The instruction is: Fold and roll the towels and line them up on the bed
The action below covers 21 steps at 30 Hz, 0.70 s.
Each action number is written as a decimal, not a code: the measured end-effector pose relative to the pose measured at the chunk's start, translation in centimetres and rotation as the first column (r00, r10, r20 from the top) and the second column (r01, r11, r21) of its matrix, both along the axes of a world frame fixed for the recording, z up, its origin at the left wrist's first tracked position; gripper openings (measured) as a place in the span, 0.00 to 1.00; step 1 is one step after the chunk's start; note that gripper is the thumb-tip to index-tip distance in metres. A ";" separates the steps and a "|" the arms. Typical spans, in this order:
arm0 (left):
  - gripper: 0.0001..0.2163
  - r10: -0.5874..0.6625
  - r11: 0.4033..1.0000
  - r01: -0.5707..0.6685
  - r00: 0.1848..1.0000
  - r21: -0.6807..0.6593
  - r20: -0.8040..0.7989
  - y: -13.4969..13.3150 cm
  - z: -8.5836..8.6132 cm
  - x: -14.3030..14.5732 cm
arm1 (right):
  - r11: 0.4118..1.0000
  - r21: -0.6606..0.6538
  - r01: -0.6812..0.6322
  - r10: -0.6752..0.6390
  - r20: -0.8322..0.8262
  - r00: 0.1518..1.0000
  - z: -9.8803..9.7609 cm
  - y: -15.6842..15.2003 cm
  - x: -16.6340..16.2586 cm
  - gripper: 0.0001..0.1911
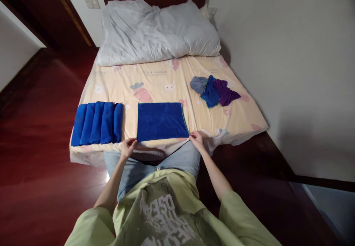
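A blue towel (162,121) with green edging lies spread flat near the front edge of the bed. My left hand (128,147) pinches its near left corner, and my right hand (196,140) pinches the near right corner. Left of it sits a row of several rolled blue towels (97,123), side by side and touching. Farther right lies a crumpled pile: a grey cloth (198,84), a blue cloth (211,93) and a purple cloth (226,92).
The bed (111,83) has a pale sheet printed with carrots and rabbits. A bunched white quilt (158,31) lies across its far end. A white wall (285,53) runs along the right, with dark red floor (39,150) on the left.
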<state>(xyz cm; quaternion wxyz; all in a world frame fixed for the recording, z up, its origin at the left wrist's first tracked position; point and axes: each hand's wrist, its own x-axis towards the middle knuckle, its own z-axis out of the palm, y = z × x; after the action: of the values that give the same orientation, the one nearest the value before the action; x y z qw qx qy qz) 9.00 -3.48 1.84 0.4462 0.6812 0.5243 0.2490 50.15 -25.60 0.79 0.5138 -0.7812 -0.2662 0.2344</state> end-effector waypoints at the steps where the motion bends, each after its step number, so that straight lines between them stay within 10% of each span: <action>1: 0.21 -0.024 1.000 0.024 1.000 0.019 -0.017 0.0 0.1 -0.2 | 1.000 -0.001 -0.006 0.006 0.002 1.000 0.0 0.0 0.0 0.11; 21: 0.20 -0.060 0.981 0.095 0.977 0.168 -0.203 -0.1 1.0 -0.8 | 0.836 -0.547 -0.049 0.281 0.349 0.894 2.8 -0.9 -1.8 0.03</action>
<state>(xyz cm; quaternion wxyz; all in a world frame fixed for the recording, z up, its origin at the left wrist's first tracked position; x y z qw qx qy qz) 8.21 -3.56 2.83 0.3390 0.7594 0.5148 0.2082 48.36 -26.50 3.61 0.1895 -0.8962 -0.3631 0.1707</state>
